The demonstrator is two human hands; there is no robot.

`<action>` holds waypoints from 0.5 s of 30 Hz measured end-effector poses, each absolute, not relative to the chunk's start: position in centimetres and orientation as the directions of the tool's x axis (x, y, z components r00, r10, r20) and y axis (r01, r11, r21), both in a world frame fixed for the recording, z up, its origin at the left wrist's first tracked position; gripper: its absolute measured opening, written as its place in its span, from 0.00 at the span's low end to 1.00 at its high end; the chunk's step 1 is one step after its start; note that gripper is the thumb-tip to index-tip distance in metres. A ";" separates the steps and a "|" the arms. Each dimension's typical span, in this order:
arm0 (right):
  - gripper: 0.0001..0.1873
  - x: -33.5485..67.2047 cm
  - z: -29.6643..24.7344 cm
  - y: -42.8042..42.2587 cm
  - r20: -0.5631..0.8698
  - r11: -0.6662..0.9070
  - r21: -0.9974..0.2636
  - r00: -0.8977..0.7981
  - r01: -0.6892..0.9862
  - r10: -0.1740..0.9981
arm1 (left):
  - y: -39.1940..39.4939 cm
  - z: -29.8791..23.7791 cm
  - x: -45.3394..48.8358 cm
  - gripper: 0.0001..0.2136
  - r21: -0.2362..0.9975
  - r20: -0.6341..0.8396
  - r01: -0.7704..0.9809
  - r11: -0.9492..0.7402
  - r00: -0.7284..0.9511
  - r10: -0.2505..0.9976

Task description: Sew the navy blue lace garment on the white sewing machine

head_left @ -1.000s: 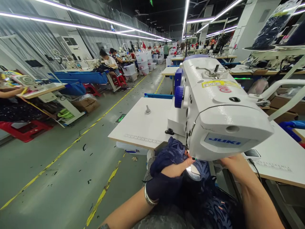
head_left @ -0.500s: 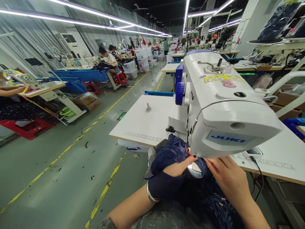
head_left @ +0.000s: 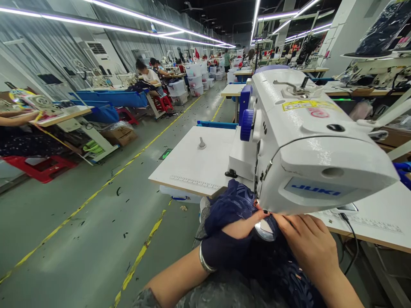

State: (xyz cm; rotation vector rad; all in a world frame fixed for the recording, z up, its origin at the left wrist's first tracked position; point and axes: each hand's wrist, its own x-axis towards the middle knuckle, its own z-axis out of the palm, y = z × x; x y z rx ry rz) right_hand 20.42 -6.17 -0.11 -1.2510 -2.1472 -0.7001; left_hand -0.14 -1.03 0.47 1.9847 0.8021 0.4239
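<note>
A white sewing machine point(head_left: 308, 141) marked JUKI stands in front of me, its head over my fingers. Dark navy patterned fabric point(head_left: 229, 207) is bunched at its near end and drapes down over my lap. My left hand point(head_left: 242, 226) is closed on the fabric, thumb pointing toward the needle area, with some cloth lying over the wrist. On the right side, my right hand point(head_left: 308, 239) pinches the cloth edge just under the machine head. Between the hands shows a shiny metal plate point(head_left: 265, 230). The machine head hides the needle and some fingertips.
The white sewing table point(head_left: 189, 158) extends left, with a small grey fitting point(head_left: 201, 143) on top. A black cable point(head_left: 355, 239) hangs at the right. Yellow floor tape point(head_left: 141, 256) marks the aisle. Co-workers sit left at other machines; a red stool point(head_left: 41, 167) stands there.
The view has shifted slightly, so the machine appears a little larger and further right. My right hand's fingers lie closer together and flatter along the fabric. The left hand keeps its grip.
</note>
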 end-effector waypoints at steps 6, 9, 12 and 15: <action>0.04 20.4 -0.9 -6.1 0.687 0.517 -0.257 -0.223 0.816 0.692 | -1.2 1.3 -0.5 0.24 0.851 0.030 0.352 -0.391 0.709 0.704; 0.05 20.6 -1.3 -6.1 0.707 0.489 -0.311 -0.146 0.815 0.692 | -1.1 0.9 -0.7 0.26 0.842 0.030 0.350 -0.411 0.729 0.683; 0.16 20.9 -2.0 -6.1 0.700 0.554 -0.284 -0.226 0.782 0.678 | -1.0 0.7 -0.6 0.27 0.846 0.009 0.361 -0.393 0.727 0.686; 0.21 20.9 -2.3 -6.2 0.704 0.590 -0.206 -0.301 0.780 0.643 | -1.1 1.2 -0.4 0.25 0.874 -0.005 0.334 -0.354 0.733 0.681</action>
